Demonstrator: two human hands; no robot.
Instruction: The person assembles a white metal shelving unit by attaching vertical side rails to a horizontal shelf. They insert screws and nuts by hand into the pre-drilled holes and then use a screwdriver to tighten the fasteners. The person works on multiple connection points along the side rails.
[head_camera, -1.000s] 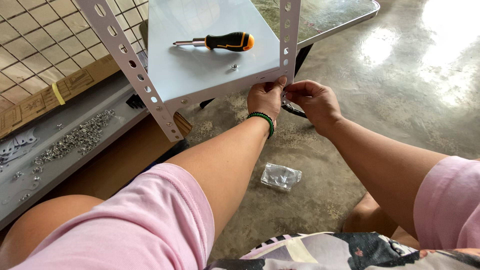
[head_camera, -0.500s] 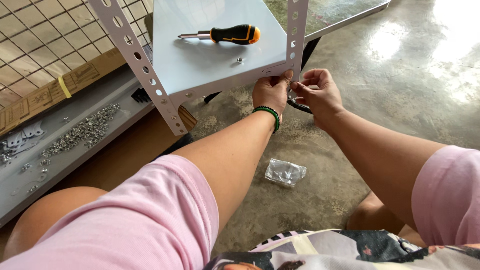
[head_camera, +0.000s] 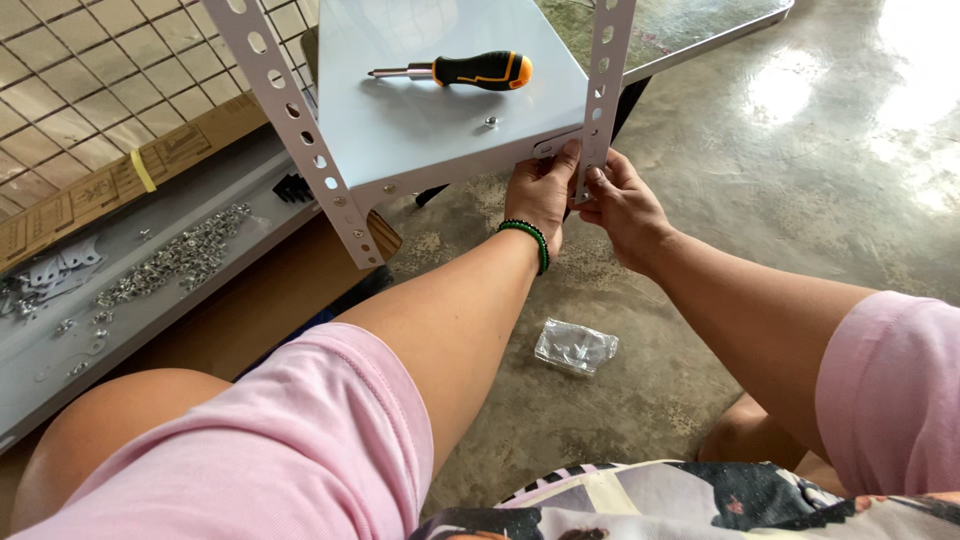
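My left hand (head_camera: 540, 190), with a green bead bracelet on the wrist, presses its thumb against the near corner of a pale metal shelf panel (head_camera: 420, 120). My right hand (head_camera: 620, 205) pinches the lower end of a white perforated angle post (head_camera: 604, 90) at that same corner. A second perforated post (head_camera: 300, 130) runs along the panel's left corner. On top of the panel lie a black and orange screwdriver (head_camera: 460, 71) and a small nut (head_camera: 491, 122).
A small clear bag of hardware (head_camera: 575, 347) lies on the concrete floor below my arms. At left a grey shelf panel (head_camera: 60, 340) holds a pile of loose nuts and bolts (head_camera: 170, 262). Cardboard (head_camera: 110, 190) and wire mesh (head_camera: 80, 90) lie beyond it.
Both hands stay at the shelf corner; my right hand has shifted up to pinch the post's lower end. The view has shifted slightly.
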